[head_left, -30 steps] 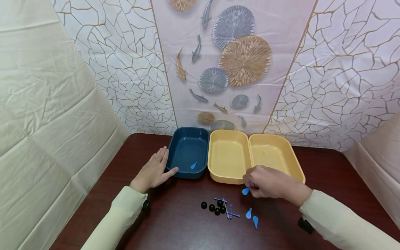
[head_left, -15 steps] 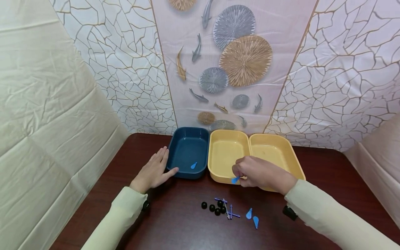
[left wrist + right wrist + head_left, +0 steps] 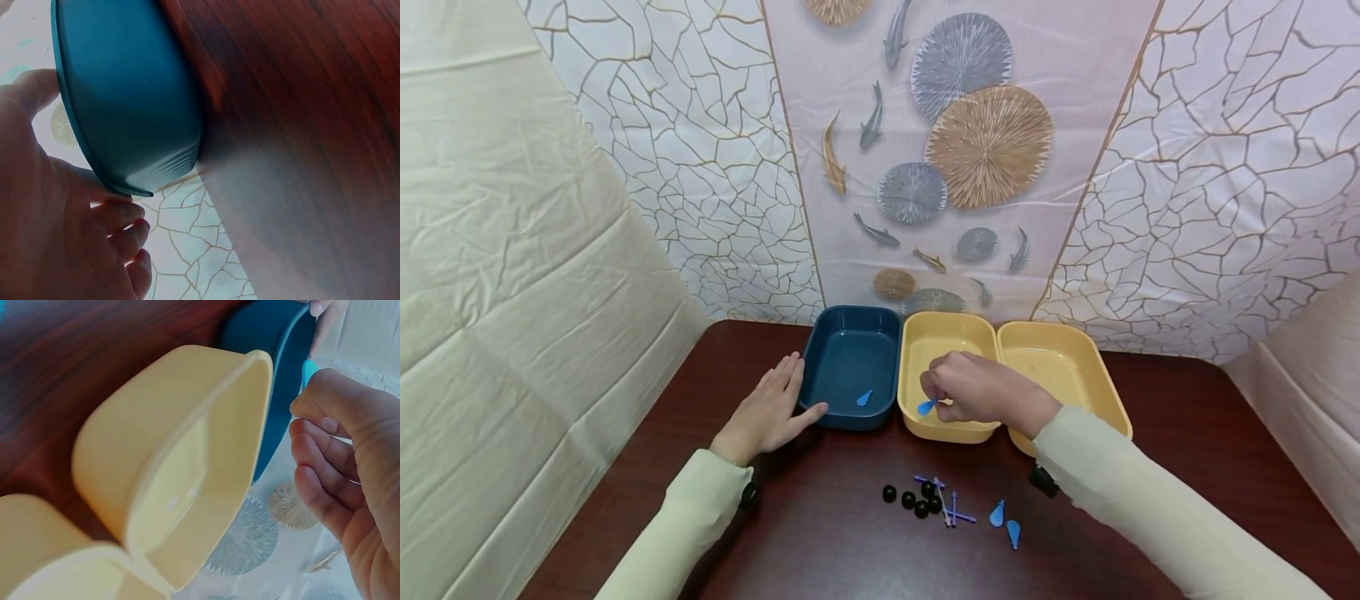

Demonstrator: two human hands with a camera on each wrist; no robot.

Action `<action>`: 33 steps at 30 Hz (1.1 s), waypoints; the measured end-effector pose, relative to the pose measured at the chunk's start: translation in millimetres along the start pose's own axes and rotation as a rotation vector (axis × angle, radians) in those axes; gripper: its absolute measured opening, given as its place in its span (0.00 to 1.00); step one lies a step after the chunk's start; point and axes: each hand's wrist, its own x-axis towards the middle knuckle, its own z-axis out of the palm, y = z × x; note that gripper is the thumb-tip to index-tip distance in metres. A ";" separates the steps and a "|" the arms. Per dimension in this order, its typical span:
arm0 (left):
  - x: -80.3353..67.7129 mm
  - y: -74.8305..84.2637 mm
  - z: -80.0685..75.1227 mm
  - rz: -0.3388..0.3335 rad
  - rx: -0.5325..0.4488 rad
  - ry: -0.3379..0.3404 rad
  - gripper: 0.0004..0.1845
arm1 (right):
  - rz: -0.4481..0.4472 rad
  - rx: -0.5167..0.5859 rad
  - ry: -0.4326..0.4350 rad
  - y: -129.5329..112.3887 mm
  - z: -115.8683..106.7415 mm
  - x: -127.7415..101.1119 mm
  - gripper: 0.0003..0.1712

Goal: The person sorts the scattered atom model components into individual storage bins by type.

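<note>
My right hand [image 3: 973,385] pinches a small blue teardrop-shaped piece [image 3: 927,407] above the middle yellow bin [image 3: 950,432]. In the right wrist view, the tip of that blue piece [image 3: 309,372] shows past the thumb and index finger. Spread against the left side of the dark blue bin [image 3: 853,420] is my left hand [image 3: 767,410], with its thumb at the front rim. One blue piece [image 3: 865,398] lies inside this bin. Two more blue pieces, a near one [image 3: 1013,533] and a farther one [image 3: 997,513], lie on the table.
Several round black pieces [image 3: 921,507] and thin purple sticks [image 3: 955,507] lie together on the brown table [image 3: 820,533], in front of the bins. A second yellow bin [image 3: 1108,375] stands at the right, against the middle one. A patterned cloth [image 3: 745,208] hangs behind the table.
My right hand has moved left and farther back with the blue piece, from the front of the yellow bins to above the middle one. The left hand has stayed in place.
</note>
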 end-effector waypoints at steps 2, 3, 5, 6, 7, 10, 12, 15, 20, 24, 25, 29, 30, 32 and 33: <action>-0.6 -0.3 -0.4 0.000 -0.002 0.003 0.52 | 0.003 0.005 0.005 -0.4 -0.5 8.4 0.08; -0.9 -0.4 -0.7 0.001 -0.002 0.006 0.52 | 0.005 0.009 0.007 -0.6 -0.8 12.6 0.08; -1.2 -0.5 -1.3 -0.001 0.000 0.005 0.52 | 0.011 0.012 0.006 -0.9 -1.5 21.0 0.08; -1.3 -0.6 -1.5 -0.004 0.002 0.002 0.52 | 0.015 0.014 0.006 -0.9 -1.5 25.2 0.08; -1.2 -0.8 -1.6 -0.005 0.003 0.002 0.52 | 0.019 0.016 0.005 -0.8 -1.3 29.5 0.07; -1.0 -1.3 -1.7 -0.010 0.008 -0.001 0.52 | 0.029 0.019 0.002 0.1 0.9 41.9 0.06; -0.8 -1.6 -1.8 -0.008 0.007 0.003 0.52 | 0.034 0.024 0.001 0.7 3.6 49.6 0.05; -0.6 -1.4 -1.8 -0.009 0.005 0.002 0.52 | 0.045 0.026 0.008 2.7 10.0 61.0 0.05; 0.2 -1.3 -1.7 -0.006 -0.002 -0.006 0.53 | 0.086 0.056 0.014 6.4 24.2 79.9 0.05; 0.3 -0.9 -1.6 -0.007 -0.003 -0.007 0.53 | 0.121 0.116 -0.005 6.6 35.4 94.1 0.05; 0.3 -0.7 -1.6 -0.007 -0.001 -0.007 0.53 | 0.132 0.127 -0.011 6.2 38.0 97.3 0.05; -0.4 -1.0 -1.1 0.006 -0.002 -0.002 0.52 | 0.176 0.153 -0.023 4.0 47.3 108.3 0.05; -0.6 -1.1 -1.1 0.009 -0.002 -0.001 0.52 | 0.186 0.152 -0.026 3.3 49.2 110.8 0.06; -0.5 -1.5 -1.0 0.017 -0.006 0.005 0.52 | 0.205 0.148 -0.028 2.2 52.8 115.8 0.06; -0.4 -1.5 -1.1 0.019 -0.008 0.006 0.52 | 0.215 0.146 -0.030 1.6 54.5 118.2 0.06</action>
